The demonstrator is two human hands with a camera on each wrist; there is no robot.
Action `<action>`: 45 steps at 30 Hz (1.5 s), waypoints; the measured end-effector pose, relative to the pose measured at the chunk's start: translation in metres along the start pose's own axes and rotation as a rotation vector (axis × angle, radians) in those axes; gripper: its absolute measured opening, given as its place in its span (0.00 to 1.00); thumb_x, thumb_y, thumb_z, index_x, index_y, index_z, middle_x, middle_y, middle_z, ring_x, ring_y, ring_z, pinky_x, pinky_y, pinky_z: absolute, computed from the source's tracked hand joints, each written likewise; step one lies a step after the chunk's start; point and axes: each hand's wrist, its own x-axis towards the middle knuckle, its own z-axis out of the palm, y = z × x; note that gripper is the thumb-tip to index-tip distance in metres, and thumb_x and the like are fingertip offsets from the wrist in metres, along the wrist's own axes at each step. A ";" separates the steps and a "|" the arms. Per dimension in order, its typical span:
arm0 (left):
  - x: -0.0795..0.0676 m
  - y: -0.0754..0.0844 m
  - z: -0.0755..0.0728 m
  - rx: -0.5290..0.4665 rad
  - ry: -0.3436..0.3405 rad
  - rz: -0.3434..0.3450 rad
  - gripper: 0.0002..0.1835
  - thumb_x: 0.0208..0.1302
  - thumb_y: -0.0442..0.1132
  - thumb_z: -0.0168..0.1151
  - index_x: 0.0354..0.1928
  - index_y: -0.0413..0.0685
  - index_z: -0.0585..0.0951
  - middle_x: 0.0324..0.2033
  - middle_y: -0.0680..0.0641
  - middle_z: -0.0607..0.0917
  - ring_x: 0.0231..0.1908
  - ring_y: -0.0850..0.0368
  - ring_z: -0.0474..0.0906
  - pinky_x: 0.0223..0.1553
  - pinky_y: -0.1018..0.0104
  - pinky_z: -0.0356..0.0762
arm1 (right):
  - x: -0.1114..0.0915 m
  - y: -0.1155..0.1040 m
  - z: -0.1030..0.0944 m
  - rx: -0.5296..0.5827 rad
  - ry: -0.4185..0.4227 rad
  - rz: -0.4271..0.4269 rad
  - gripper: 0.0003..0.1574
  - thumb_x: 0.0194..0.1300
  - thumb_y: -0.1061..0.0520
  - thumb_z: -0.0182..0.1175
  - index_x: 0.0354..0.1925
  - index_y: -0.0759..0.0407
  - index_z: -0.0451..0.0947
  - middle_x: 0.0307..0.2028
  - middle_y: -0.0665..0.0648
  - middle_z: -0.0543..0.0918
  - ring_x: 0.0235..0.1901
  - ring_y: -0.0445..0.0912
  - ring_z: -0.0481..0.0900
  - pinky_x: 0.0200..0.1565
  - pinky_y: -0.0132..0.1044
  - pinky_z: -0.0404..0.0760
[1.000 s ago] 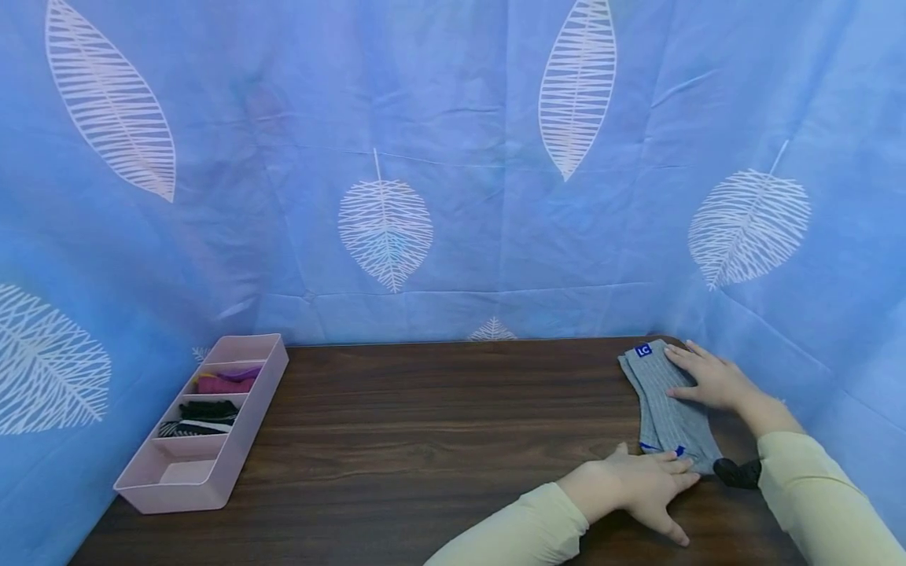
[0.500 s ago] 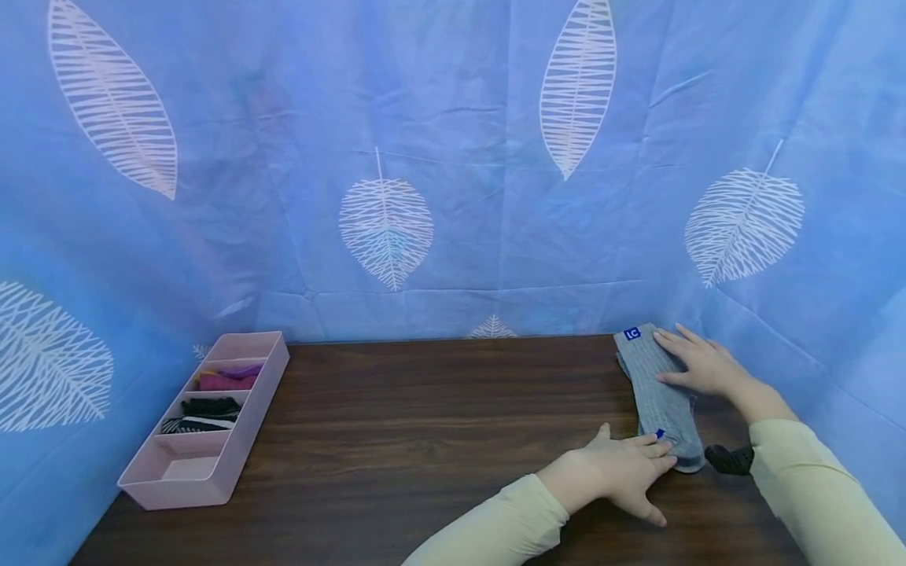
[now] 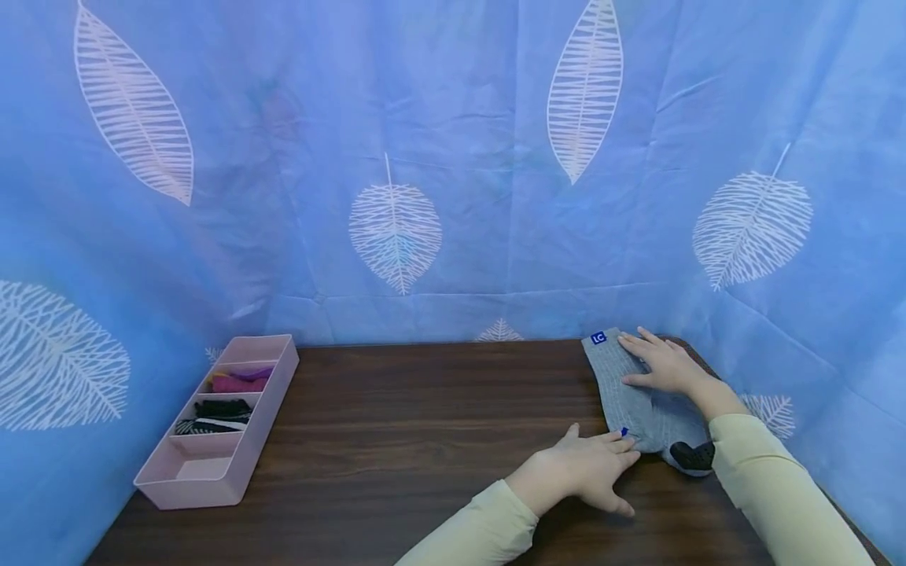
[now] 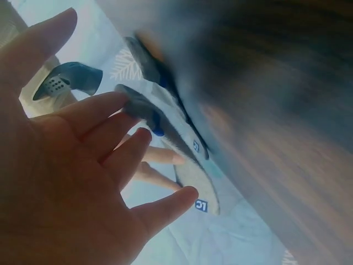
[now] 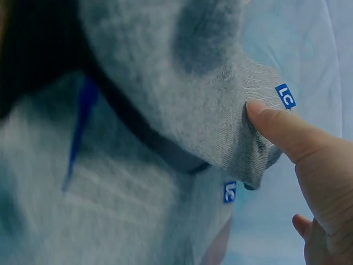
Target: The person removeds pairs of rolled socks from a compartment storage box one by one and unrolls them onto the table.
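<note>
A light grey ribbed sock (image 3: 614, 385) with a blue LC tag is lifted over the right part of the table. My right hand (image 3: 668, 368) holds it near the cuff; the right wrist view shows the thumb (image 5: 276, 124) pressed on the knit, with the gripping fingers mostly hidden. A second grey sock (image 3: 683, 420) lies lower, partly covered, its own tag showing in the right wrist view. My left hand (image 3: 580, 472) reaches to the lifted sock's near end, fingers straight and thumb spread apart. In the left wrist view, its fingertips (image 4: 121, 100) touch the sock's dark end.
A pink divided box (image 3: 233, 460) stands at the table's left. Its compartments hold magenta and purple folded cloth (image 3: 241, 381) and black and striped folded cloth (image 3: 219, 417). The dark wooden table (image 3: 425, 417) ends at a blue leaf-print curtain (image 3: 467, 196). A black device (image 3: 690, 454) sits at the right wrist.
Both hands have moved left with the upper sock. It has come off the lower sock, which now shows farther to the right. The box stays where it was.
</note>
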 end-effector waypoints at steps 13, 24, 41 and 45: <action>-0.009 -0.004 0.010 -0.052 -0.021 -0.042 0.38 0.61 0.71 0.52 0.72 0.81 0.54 0.72 0.76 0.48 0.73 0.78 0.44 0.72 0.54 0.58 | 0.008 -0.008 0.029 0.003 -0.018 0.007 0.51 0.59 0.38 0.65 0.71 0.63 0.61 0.70 0.68 0.63 0.70 0.69 0.53 0.62 0.75 0.53; -0.012 -0.003 0.010 -0.096 -0.032 -0.033 0.34 0.62 0.73 0.48 0.70 0.84 0.56 0.72 0.76 0.49 0.74 0.75 0.46 0.70 0.52 0.60 | 0.007 -0.012 0.032 -0.014 -0.064 0.041 0.48 0.62 0.38 0.62 0.70 0.62 0.62 0.70 0.69 0.62 0.70 0.69 0.54 0.62 0.74 0.54; -0.053 -0.033 0.011 -0.076 0.104 0.063 0.32 0.65 0.70 0.48 0.70 0.80 0.60 0.72 0.69 0.60 0.73 0.67 0.56 0.69 0.51 0.64 | -0.019 -0.034 0.012 -0.116 0.145 -0.006 0.38 0.63 0.43 0.64 0.64 0.61 0.71 0.62 0.70 0.74 0.61 0.68 0.71 0.53 0.67 0.72; -0.073 -0.044 0.014 -0.061 0.210 0.086 0.29 0.68 0.66 0.49 0.69 0.74 0.66 0.69 0.66 0.67 0.69 0.67 0.64 0.67 0.52 0.67 | -0.027 -0.042 0.006 -0.155 0.274 -0.044 0.33 0.60 0.49 0.67 0.59 0.63 0.76 0.54 0.69 0.81 0.51 0.65 0.79 0.44 0.58 0.80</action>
